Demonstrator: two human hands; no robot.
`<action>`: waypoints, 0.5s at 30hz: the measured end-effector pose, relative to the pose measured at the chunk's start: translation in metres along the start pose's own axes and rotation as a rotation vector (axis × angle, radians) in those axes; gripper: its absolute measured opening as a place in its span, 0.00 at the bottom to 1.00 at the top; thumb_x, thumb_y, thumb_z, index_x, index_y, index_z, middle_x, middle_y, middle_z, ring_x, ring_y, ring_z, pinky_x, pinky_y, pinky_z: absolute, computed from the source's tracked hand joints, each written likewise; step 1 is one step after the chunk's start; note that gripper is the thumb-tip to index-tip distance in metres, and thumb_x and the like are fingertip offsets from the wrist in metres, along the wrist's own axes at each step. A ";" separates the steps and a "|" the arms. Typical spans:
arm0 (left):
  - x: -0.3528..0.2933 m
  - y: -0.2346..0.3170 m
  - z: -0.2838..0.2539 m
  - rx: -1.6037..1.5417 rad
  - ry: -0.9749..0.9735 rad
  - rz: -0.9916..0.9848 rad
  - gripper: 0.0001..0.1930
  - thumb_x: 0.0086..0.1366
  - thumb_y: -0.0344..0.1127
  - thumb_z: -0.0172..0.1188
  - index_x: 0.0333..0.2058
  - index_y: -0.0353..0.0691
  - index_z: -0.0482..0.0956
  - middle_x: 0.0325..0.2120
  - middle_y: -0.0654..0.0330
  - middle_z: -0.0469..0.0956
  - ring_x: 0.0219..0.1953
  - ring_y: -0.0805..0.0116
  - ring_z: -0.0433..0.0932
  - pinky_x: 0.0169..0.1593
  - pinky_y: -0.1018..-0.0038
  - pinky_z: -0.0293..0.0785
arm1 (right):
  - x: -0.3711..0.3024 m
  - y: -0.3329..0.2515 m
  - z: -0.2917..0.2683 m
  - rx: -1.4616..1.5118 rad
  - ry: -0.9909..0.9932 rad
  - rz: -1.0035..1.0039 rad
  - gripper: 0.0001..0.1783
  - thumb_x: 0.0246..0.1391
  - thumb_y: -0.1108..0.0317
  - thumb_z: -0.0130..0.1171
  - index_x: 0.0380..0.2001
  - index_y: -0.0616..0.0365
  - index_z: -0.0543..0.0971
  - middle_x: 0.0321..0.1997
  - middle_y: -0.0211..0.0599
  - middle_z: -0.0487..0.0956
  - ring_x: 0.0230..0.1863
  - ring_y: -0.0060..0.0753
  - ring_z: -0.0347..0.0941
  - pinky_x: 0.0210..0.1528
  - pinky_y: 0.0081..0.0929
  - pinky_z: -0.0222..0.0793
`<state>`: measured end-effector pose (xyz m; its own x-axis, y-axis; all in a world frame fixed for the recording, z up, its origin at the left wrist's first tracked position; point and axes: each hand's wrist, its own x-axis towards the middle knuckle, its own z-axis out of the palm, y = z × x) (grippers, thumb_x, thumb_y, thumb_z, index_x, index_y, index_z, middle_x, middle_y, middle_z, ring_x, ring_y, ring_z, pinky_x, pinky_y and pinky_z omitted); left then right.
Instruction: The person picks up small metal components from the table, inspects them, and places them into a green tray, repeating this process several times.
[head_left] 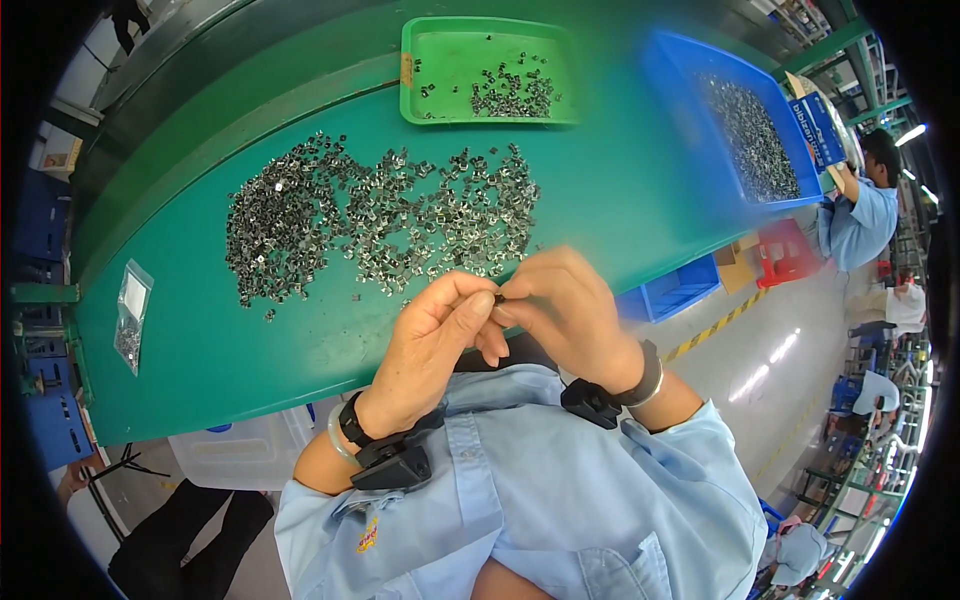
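From the head camera, looking down over the worker's chest, the left hand (432, 345) and the right hand (568, 308) are meeting just above the near edge of the green worktable (620, 200). The fingertips of both are pinching narrowly onto one small dark metal part (498, 297), which is sitting right between the two thumbs. It looks as though it is being held up close to the body so that it can be seen and turned properly; the remaining fingers are curling in loosely out of the way.

Just beyond the hands, a wide loose pile of small metal parts (380, 220) is lying spread flat on the table, apparently thinned out so single pieces can be picked off its near edge. Farther back, a green tray (440, 100) is holding a much smaller scatter of similar pieces, and to its right a blue bin (680, 80) is sitting heaped with many more. A small clear bag (130, 315) is lying well apart at the table's left end.

Both wrists are wearing dark bands, and pale blue sleeves (480, 470) are filling the lower frame. Off at the right rim, another person in a blue shirt (868, 215) is standing at the table's far end, hands not near this work.
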<state>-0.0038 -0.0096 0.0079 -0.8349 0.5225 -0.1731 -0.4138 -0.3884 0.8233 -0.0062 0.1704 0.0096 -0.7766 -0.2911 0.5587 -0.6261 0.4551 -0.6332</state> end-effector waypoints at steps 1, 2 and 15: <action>0.000 0.000 0.000 0.003 0.001 0.000 0.11 0.70 0.37 0.46 0.41 0.34 0.69 0.33 0.58 0.76 0.29 0.76 0.74 0.33 0.79 0.72 | 0.000 0.000 0.000 -0.006 0.003 0.001 0.16 0.39 0.77 0.66 0.34 0.57 0.74 0.33 0.35 0.74 0.35 0.37 0.72 0.35 0.30 0.67; 0.001 0.000 0.000 0.009 0.010 -0.006 0.11 0.70 0.36 0.45 0.41 0.34 0.69 0.33 0.58 0.76 0.28 0.75 0.75 0.32 0.78 0.72 | 0.000 0.001 0.001 -0.013 0.006 0.001 0.15 0.39 0.75 0.66 0.33 0.56 0.74 0.33 0.34 0.74 0.34 0.37 0.71 0.34 0.31 0.66; 0.002 0.008 -0.002 0.255 0.050 -0.027 0.09 0.69 0.34 0.47 0.41 0.34 0.70 0.30 0.59 0.76 0.27 0.75 0.74 0.30 0.80 0.71 | 0.003 -0.001 -0.001 -0.016 -0.027 -0.027 0.17 0.38 0.79 0.65 0.35 0.57 0.74 0.35 0.35 0.75 0.35 0.38 0.72 0.34 0.30 0.68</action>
<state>-0.0097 -0.0134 0.0128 -0.8443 0.4896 -0.2179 -0.3365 -0.1678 0.9266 -0.0076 0.1699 0.0120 -0.7615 -0.3260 0.5602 -0.6454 0.4601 -0.6097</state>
